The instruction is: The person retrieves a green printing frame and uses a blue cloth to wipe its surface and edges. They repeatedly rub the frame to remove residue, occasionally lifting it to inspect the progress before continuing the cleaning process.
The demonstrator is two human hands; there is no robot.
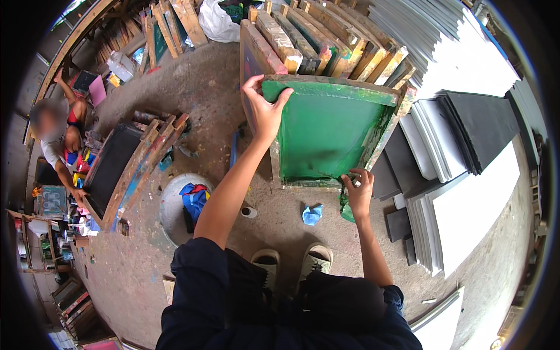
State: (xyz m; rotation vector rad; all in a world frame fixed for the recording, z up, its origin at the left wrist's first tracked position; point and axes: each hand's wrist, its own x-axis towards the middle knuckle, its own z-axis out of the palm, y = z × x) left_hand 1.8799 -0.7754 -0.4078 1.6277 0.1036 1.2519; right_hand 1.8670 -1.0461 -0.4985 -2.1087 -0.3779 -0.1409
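Note:
In front of me a wooden screen-printing frame (335, 131) with green mesh leans against a row of other frames. My left hand (267, 111) is closed on its upper left corner, thumb on the green face and fingers over the top rail. At the lower right corner, my right hand (359, 189) is closed, its fingertips pinching a green, crumpled strip of tape or film (346, 209). This strip hangs below the bottom rail; whether it is still stuck to the frame is hard to see.
Wooden frames (338, 44) stand stacked behind. Stacks of white and black sheets (472, 204) lie at right. A round grey tub (169, 219) holds coloured cloth; a blue crumpled piece (312, 214) lies on the floor. At far left another person (64, 151) handles a dark screen frame (116, 160).

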